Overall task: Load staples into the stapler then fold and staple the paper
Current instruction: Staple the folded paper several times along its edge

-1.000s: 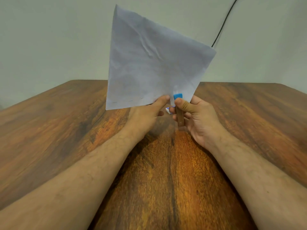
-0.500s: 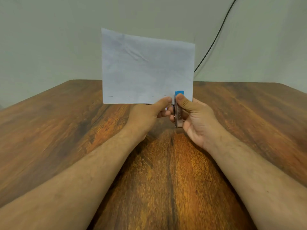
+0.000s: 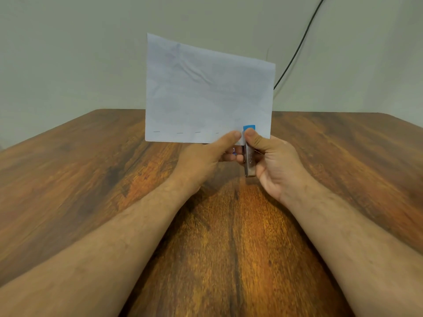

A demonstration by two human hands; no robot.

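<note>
Stapler (image 3: 249, 156) upright in right hand's (image 3: 272, 161) grip, blue nose up over paper (image 3: 209, 92) pinched by left hand (image 3: 206, 156)

stapler (image 3: 249, 156) mostly hidden by hands and paper (image 3: 209, 92), staples tiny

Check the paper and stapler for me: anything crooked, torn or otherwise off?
Nothing torn. The paper is creased across its upper middle, and its top edge slopes down to the right. The staples along the bottom edge are unevenly spaced. The stapler, in the right hand, straddles that edge beside the left hand.
</note>
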